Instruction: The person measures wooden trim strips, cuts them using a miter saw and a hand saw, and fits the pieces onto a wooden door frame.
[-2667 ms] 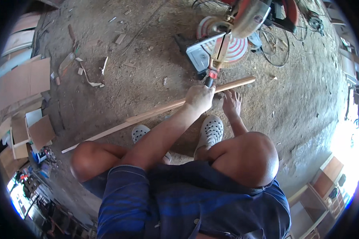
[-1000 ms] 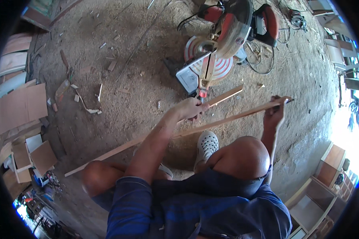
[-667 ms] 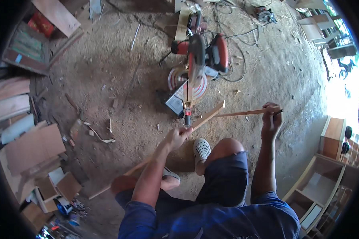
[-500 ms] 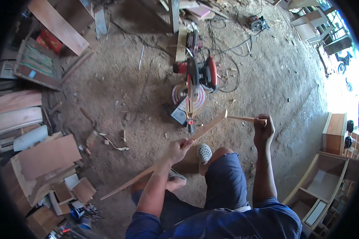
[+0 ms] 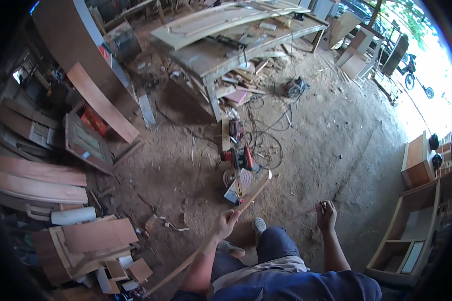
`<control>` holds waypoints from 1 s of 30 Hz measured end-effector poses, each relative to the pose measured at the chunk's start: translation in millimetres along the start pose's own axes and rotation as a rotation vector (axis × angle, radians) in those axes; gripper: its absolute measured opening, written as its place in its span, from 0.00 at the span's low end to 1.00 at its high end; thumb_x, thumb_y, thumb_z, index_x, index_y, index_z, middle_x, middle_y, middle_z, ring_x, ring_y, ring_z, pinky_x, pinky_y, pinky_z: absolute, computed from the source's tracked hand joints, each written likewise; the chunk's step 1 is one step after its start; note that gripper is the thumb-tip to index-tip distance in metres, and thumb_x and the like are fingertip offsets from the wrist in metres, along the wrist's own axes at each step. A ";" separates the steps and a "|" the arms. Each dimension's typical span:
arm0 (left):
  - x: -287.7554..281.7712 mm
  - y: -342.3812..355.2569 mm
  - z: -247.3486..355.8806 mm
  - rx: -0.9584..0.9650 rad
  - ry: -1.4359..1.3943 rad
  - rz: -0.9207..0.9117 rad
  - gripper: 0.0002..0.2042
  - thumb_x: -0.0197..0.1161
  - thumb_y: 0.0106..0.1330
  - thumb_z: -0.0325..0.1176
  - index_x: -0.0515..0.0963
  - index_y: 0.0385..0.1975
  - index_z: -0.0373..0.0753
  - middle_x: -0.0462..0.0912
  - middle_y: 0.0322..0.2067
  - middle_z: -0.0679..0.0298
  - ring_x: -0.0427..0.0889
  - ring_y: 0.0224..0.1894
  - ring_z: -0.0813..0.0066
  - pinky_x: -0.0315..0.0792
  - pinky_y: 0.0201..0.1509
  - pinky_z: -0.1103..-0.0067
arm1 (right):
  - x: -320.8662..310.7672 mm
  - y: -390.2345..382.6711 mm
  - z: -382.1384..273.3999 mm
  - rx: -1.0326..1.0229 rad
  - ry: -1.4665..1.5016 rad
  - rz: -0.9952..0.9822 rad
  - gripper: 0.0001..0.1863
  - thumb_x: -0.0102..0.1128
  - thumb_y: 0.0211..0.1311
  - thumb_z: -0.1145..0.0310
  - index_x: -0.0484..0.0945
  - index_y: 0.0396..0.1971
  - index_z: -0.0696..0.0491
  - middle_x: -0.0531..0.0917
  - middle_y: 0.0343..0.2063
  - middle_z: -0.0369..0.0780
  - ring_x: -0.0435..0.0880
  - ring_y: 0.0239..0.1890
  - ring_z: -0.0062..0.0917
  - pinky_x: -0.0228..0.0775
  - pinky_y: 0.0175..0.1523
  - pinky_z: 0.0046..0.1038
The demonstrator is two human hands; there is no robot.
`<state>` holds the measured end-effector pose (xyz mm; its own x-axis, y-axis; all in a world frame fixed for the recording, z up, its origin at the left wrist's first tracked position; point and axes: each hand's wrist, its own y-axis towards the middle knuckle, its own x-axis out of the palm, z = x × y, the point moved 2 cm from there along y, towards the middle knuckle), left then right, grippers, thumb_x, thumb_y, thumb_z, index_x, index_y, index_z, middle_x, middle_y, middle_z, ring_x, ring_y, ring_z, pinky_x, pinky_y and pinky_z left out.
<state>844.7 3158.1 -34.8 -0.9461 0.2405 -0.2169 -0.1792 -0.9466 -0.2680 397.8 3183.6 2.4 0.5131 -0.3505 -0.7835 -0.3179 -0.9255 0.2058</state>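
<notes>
My left hand grips a long wooden strip that slants from the lower left up toward the mitre saw. On the right, my right hand is closed on a second, thinner strip, faint against the ground and pointing left. The saw, red and black with a round striped base, sits on the dirt floor beyond my shoes, among loose cables.
A worktable with boards stands ahead over offcuts. Leaning panels and stacked board pieces line the left. Wooden cabinets stand at the right, a circular saw lies on the floor, and a bicycle is by the bright opening.
My left hand left the saw handle for the long strip; my right hand lifted a second strip. My view rose, showing the worktable, and the saw now looks smaller and farther off.
</notes>
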 end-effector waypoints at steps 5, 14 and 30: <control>16.9 -24.8 62.8 -0.058 -0.048 -0.011 0.30 0.56 0.82 0.61 0.79 0.27 0.38 0.76 0.21 0.70 0.73 0.27 0.81 0.70 0.32 0.74 | -77.9 -4.7 31.5 0.090 0.042 0.152 0.13 0.71 0.69 0.64 0.82 0.39 0.58 0.84 0.35 0.50 0.86 0.37 0.49 0.76 0.43 0.43; 104.8 52.4 168.0 -0.132 0.004 0.092 0.33 0.54 0.81 0.64 0.81 0.25 0.38 0.75 0.20 0.71 0.73 0.24 0.80 0.69 0.30 0.75 | -157.5 55.4 133.0 0.202 0.287 0.199 0.12 0.68 0.74 0.66 0.78 0.36 0.59 0.79 0.25 0.38 0.74 0.28 0.20 0.71 0.37 0.29; 283.7 318.3 263.9 -0.237 -0.174 0.011 0.37 0.49 0.79 0.71 0.77 0.22 0.40 0.71 0.16 0.72 0.69 0.17 0.82 0.59 0.20 0.78 | -213.4 318.0 238.6 0.192 0.243 0.315 0.16 0.75 0.70 0.66 0.78 0.28 0.57 0.75 0.22 0.34 0.69 0.27 0.17 0.65 0.34 0.26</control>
<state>448.1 2868.4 66.0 -0.9833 0.1710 -0.0624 -0.1202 -0.8674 -0.4829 -3.0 2998.3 95.1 0.5328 -0.6563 -0.5342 -0.6195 -0.7326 0.2820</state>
